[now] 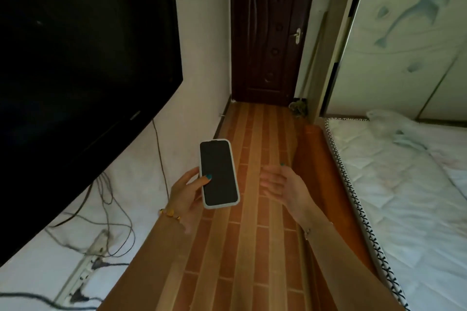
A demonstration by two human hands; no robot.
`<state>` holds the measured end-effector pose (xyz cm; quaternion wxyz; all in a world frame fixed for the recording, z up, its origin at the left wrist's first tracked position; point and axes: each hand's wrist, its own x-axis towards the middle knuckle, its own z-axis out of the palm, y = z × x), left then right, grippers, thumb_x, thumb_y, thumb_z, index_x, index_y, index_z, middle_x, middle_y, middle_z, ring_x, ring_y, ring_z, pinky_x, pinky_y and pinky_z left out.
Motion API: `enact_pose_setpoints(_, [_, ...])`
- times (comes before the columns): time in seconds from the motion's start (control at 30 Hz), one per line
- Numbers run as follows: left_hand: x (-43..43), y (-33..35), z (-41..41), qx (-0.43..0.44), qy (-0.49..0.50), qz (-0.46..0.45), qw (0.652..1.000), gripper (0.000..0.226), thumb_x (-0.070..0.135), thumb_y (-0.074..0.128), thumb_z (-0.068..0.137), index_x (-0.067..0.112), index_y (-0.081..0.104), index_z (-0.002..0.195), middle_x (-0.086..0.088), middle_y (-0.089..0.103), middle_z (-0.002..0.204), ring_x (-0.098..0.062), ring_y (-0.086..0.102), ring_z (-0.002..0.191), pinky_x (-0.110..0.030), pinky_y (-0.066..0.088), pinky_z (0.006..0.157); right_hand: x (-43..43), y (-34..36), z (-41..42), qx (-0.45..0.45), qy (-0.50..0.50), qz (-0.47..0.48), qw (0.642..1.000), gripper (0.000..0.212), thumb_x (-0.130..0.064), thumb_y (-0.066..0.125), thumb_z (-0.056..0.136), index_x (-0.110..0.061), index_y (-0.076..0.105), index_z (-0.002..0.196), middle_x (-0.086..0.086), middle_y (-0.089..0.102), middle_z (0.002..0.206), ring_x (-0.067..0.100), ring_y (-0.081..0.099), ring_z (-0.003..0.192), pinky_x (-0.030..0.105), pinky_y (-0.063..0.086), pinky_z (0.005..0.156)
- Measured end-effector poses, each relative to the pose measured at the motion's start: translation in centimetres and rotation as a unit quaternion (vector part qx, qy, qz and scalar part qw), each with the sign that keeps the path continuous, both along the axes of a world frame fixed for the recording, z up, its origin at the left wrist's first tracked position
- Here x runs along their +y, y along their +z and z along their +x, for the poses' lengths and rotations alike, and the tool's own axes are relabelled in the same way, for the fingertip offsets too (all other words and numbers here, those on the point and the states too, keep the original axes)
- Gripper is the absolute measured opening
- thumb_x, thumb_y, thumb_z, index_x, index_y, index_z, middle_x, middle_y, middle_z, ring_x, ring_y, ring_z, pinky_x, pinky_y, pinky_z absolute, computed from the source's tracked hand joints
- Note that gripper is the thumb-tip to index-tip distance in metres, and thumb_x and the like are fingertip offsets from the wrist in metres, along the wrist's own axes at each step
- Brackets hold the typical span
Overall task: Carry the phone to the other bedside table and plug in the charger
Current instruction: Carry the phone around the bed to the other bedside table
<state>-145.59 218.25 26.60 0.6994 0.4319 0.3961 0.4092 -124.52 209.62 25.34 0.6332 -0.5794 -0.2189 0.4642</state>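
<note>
A phone (218,173) with a dark screen and a pale case is held upright in my left hand (185,192), thumb resting on the glass. It hangs over the wooden floor of a narrow passage. To its right, my right hand (283,184) floats with fingers spread and nothing in it. No bedside table or charger plug can be made out in this view.
A large black TV (75,70) hangs on the left wall, with loose cables (108,209) and a white power strip (88,260) below. A bed with a white mattress (404,197) and an orange-brown frame (316,159) lies right. A dark closed door (267,28) ends the striped floor (252,235).
</note>
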Motion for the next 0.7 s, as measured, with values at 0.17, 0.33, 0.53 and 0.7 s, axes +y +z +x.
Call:
enact_pose_setpoints(0.17, [7.3,0.2,4.8,-0.029,-0.014,-0.009,0.999,0.036,0.010,0.061,0.084,0.013,0.059,0.119,-0.010,0.068,0.106,-0.022,0.069,0.089,-0.029,0.060,0.065,6.3,0.6,4.9,-0.007,-0.004,-0.006,1.000,0.037,-0.034,0.039,0.098,-0.014,0.069,0.104,0.007,0.074,0.103,0.022,0.069,0.096,0.034,0.053,0.081])
enact_pose_setpoints(0.33, [14.1,-0.3,9.2,-0.018,-0.024,-0.007,1.000,0.023,0.011,0.058,0.086,0.017,0.063,0.108,-0.012,0.066,0.109,-0.023,0.067,0.092,-0.034,0.058,0.073,11.7,-0.1,9.4,-0.009,-0.015,-0.002,1.000,0.037,-0.032,0.038,0.098,-0.014,0.070,0.100,0.002,0.076,0.091,0.020,0.070,0.087,0.034,0.053,0.081])
enact_pose_setpoints(0.53, [23.3,-1.2,15.9,-0.013,-0.044,0.003,0.999,0.035,0.012,0.058,0.086,0.011,0.057,0.122,-0.011,0.066,0.112,-0.026,0.066,0.097,-0.034,0.059,0.072,19.1,-1.4,15.9,-0.011,-0.043,0.012,0.999,0.037,-0.034,0.038,0.098,-0.016,0.070,0.101,0.001,0.076,0.091,0.018,0.071,0.087,0.034,0.053,0.078])
enact_pose_setpoints(0.7, [32.0,-0.7,22.1,-0.017,-0.059,0.009,0.998,0.031,0.010,0.061,0.083,0.015,0.062,0.114,-0.006,0.069,0.105,-0.023,0.067,0.094,-0.030,0.060,0.066,27.7,-1.3,21.2,-0.027,-0.058,0.003,0.998,0.037,-0.034,0.038,0.097,-0.017,0.071,0.100,0.003,0.076,0.097,0.019,0.072,0.091,0.035,0.053,0.082])
